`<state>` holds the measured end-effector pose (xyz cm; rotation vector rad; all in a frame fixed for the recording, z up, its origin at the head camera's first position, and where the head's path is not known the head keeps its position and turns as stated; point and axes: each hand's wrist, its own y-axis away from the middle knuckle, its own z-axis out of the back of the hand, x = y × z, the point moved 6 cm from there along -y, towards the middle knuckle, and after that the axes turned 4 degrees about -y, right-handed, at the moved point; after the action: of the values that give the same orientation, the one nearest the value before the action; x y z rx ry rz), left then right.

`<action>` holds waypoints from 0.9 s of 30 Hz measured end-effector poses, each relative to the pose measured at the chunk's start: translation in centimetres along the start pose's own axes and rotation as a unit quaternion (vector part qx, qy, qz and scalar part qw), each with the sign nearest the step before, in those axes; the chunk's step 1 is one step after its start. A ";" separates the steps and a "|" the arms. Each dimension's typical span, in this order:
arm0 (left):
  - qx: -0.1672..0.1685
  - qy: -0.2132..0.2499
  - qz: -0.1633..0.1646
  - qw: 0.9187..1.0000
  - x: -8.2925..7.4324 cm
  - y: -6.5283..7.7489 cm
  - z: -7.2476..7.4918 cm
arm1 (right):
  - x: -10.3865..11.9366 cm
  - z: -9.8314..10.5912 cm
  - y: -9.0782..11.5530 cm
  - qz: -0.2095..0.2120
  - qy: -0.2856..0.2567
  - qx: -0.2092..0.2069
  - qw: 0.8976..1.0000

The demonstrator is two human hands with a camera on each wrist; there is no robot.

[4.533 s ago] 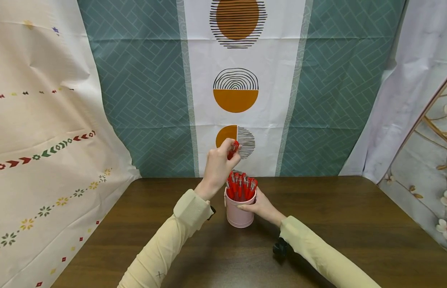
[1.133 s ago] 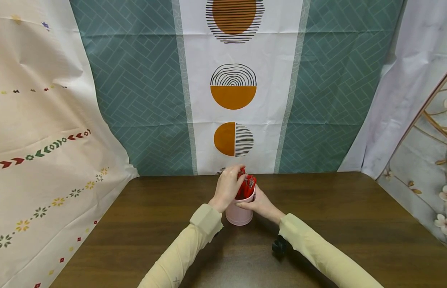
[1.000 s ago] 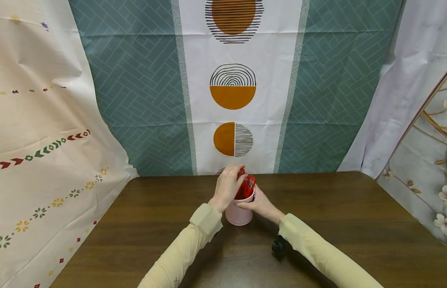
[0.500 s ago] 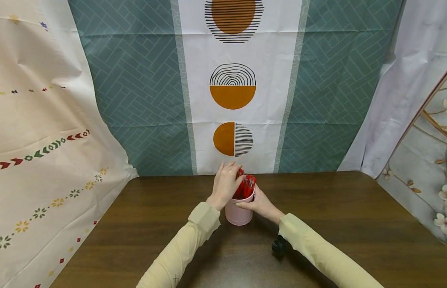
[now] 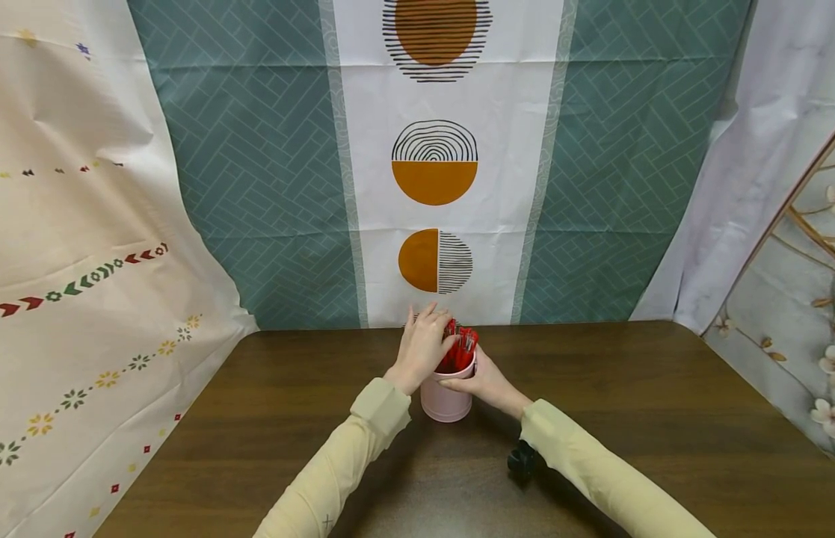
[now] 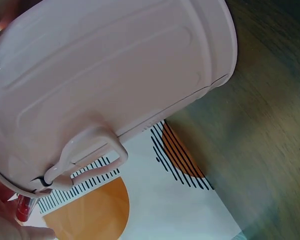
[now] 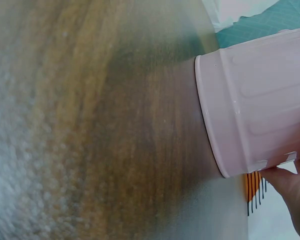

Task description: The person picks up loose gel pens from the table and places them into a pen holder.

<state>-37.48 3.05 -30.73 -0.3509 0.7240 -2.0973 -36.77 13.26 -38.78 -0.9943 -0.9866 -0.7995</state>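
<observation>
A pink pail [image 5: 446, 403] with a small side handle [image 6: 97, 155] stands upright on the table, holding several red pens [image 5: 466, 345] with silver clips. My left hand [image 5: 420, 350] is at the pail's left rim, its thumb and index finger round a red pen [image 6: 24, 209] among the others; its remaining fingers point up and away. The fingertips are partly hidden behind the pens. With thumb in front and fingers behind, my right hand [image 5: 487, 382] grips the pail's right side near the rim. In the right wrist view only part of that hand [image 7: 295, 192] shows below the pail.
The brown wooden table [image 5: 256, 448] extends on both sides of the pail. Behind its far edge hangs a green and white patterned cloth [image 5: 289, 187]. A cream cloth [image 5: 87, 246] hangs at the left and a floral one [image 5: 814, 336] at the right.
My left hand has come down from above the pail, where it held something red, to the pens inside. Lately some of its fingers have lifted and spread. My right hand keeps its grip.
</observation>
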 end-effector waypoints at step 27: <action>-0.028 0.093 0.022 0.995 2.5 1.3 1.8 | 1.6 -0.4 0.5 -0.006 -0.053 0.006 0.999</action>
<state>-37.20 -0.23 -30.09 -0.1690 0.8921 -2.0893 -35.61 12.87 -37.52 -1.0298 -1.0880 -0.7565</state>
